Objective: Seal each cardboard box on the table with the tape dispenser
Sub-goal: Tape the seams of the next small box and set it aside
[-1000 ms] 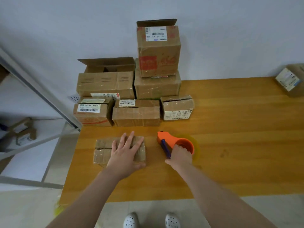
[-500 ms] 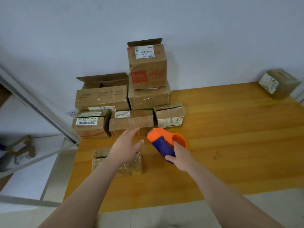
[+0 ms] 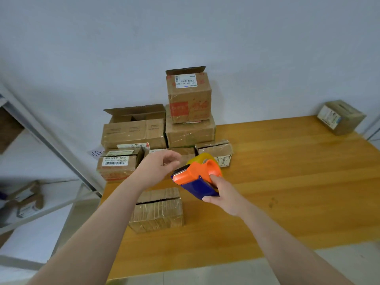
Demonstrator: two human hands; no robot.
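Tape dispenser [image 3: 197,177], orange on top with a blue handle, is up off the desk [image 3: 287,182] in my right hand [image 3: 226,195]: my fingers curl round the blue handle from below and my thumb lies on the orange side. Its yellowish roll of tape [image 3: 200,158] shows behind the orange body, and the blade end points left, toward my left hand [image 3: 159,167]. That hand hangs in the air just beside the blade end, fingers loosely curled with the thumb drawn near them; whether it pinches a tape end I cannot tell. Below both hands a small box [image 3: 158,209] lies on the desk near its left edge, a dark gap running between its top flaps, and neither hand touches it. In the far left corner, against the wall [image 3: 246,48], stands a stack of boxes [image 3: 190,133]: a low row of three in front, the middle one mostly hidden by my left hand, two larger ones behind, among them an open box [image 3: 133,129] with its flaps up, and on top a tall box [image 3: 188,97] with a white label and one raised flap. A lone box [image 3: 340,117] sits in the far right corner, well apart from the rest.
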